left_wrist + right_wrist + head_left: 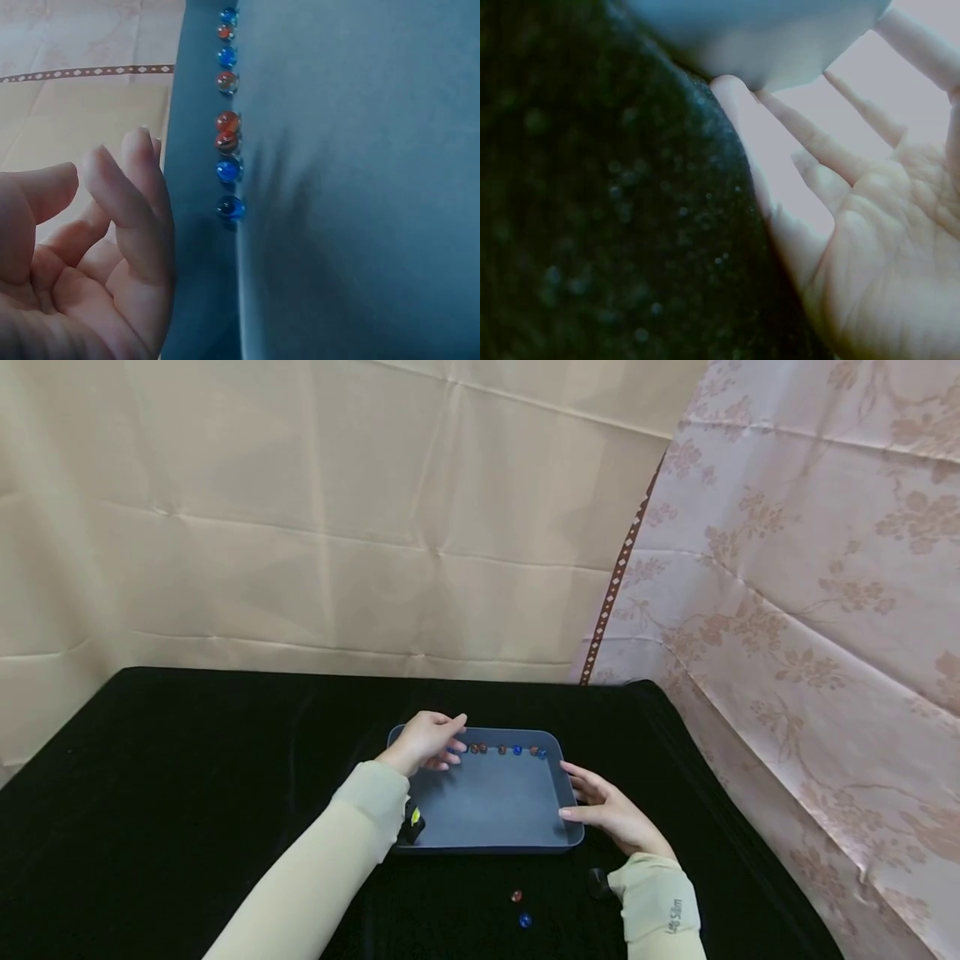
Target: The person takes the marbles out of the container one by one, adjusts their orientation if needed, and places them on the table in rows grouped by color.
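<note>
A shallow blue-grey tray [487,810] lies on a black cloth. Several blue and orange-brown glass marbles, among them a blue marble [228,170] and an orange one [227,121], line up along its far wall. My left hand [427,742] hovers over the tray's far left corner with loosely bent fingers and nothing in them. In the left wrist view the hand is beside the row, apart from the marbles. My right hand [611,810] rests against the tray's right side, fingers spread and fairly straight. In the right wrist view its fingertips [731,88] touch the tray's underside edge.
An orange-brown marble [517,896] and a blue marble [526,921] lie on the black cloth [225,777] in front of the tray. A cream curtain [337,527] hangs behind the table, and a pink floral curtain [810,610] hangs along its right side.
</note>
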{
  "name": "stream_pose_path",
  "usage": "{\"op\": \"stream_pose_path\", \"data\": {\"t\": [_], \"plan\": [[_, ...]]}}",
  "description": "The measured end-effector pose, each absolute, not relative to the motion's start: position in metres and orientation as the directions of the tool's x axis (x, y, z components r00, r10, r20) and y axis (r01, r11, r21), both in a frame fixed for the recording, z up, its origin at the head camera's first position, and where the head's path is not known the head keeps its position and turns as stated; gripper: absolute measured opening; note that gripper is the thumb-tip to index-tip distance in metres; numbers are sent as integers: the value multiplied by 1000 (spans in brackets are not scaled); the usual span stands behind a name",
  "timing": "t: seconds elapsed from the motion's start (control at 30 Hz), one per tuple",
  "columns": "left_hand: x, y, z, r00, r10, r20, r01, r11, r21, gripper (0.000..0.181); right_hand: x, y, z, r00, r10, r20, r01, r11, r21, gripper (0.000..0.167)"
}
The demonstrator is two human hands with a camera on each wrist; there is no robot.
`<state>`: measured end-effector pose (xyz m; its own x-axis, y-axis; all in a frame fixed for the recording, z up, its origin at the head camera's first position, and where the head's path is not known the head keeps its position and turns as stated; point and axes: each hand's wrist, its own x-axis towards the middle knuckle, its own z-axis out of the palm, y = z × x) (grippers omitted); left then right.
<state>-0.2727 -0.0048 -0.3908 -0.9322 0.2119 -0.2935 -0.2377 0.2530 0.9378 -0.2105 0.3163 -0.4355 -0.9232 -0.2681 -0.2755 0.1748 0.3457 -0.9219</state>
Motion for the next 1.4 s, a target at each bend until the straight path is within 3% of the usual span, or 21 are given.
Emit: {"op": "stream_pose_path", "data": {"t": [0.77, 1.07, 1.4], "plan": [[-274, -12, -409, -916, 196, -350, -292, 273, 917, 47, -211, 315, -434, -919, -285, -273, 172, 334, -927, 73], [-274, -12, -414, -927, 180, -329, -270, 286, 919, 32, -210, 314, -435, -923, -274, -271, 174, 332, -927, 73], [-275, -11, -417, -925, 173, -339, -266, 343, 901, 35, -209, 315, -435, -923, -275, -269, 172, 332, -927, 73]]}}
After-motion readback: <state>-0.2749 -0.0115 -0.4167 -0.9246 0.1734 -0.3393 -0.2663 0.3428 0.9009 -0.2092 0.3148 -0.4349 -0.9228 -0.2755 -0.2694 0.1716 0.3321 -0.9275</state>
